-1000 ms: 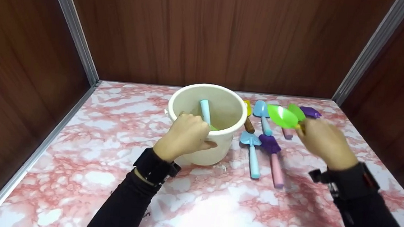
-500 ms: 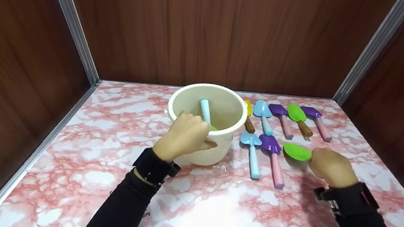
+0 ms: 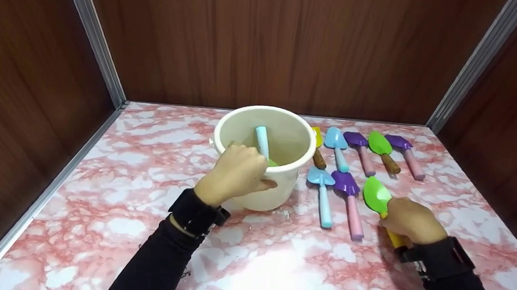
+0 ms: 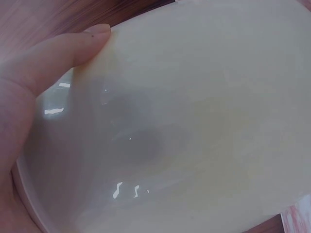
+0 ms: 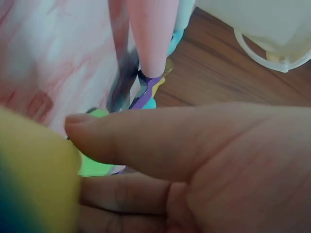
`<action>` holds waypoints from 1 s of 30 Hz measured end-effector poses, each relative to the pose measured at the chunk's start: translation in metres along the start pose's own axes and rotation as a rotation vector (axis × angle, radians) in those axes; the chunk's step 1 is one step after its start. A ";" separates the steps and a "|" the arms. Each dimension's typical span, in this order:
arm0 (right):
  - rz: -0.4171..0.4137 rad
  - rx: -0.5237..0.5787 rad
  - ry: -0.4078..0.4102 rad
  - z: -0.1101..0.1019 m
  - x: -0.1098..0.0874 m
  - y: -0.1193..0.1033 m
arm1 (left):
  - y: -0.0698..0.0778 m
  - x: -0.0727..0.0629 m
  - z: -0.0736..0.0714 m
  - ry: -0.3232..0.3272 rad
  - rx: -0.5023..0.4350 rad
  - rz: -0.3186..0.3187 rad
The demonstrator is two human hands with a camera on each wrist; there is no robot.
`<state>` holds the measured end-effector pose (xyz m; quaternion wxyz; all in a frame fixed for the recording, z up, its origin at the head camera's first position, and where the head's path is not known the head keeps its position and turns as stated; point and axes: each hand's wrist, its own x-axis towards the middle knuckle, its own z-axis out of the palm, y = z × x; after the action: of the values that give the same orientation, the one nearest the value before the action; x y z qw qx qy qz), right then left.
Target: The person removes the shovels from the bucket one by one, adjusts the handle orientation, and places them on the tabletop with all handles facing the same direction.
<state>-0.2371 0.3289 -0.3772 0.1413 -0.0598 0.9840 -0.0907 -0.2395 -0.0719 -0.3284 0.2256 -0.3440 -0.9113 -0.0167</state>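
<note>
A cream plastic bucket (image 3: pixel 259 193) stands upright at mid-table. My left hand (image 3: pixel 238 173) grips its near rim, fingers over the edge into the bucket; in the left wrist view my thumb (image 4: pixel 73 48) lies on the bucket's outer wall (image 4: pixel 194 121). Inside the bucket a light-blue handle (image 3: pixel 262 140) leans, with something green at its foot. To the right, my right hand (image 3: pixel 411 220) pinches a small hand trowel (image 3: pixel 376 194) with a green blade and yellow handle, its blade low over the table. In the right wrist view the yellow handle (image 5: pixel 39 170) is close by the thumb.
Beside the bucket several toy trowels lie in two rows. The back row has yellow (image 3: pixel 318 140), light-blue (image 3: pixel 335 138), purple and green (image 3: pixel 379 143) blades; the front row has a light-blue trowel (image 3: pixel 325 205) and a purple-and-pink one (image 3: pixel 353 212). Wooden walls enclose three sides.
My right hand has brought the green trowel from above the back row down to the right end of the front row, and its blade has turned to point away. My left hand stays put.
</note>
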 end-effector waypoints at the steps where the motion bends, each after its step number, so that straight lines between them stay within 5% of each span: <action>1: -0.004 0.022 -0.007 0.001 0.000 0.000 | 0.000 0.000 0.000 0.002 0.000 0.002; 18: -0.016 0.199 0.026 0.008 0.003 0.001 | 0.001 0.000 -0.001 0.010 0.013 0.004; 30: -0.063 0.144 0.150 0.014 0.014 0.006 | 0.000 0.001 0.000 -0.002 0.003 0.004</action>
<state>-0.2474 0.3303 -0.3952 0.0683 -0.0733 0.9804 -0.1696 -0.2401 -0.0710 -0.3281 0.2251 -0.3455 -0.9109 -0.0145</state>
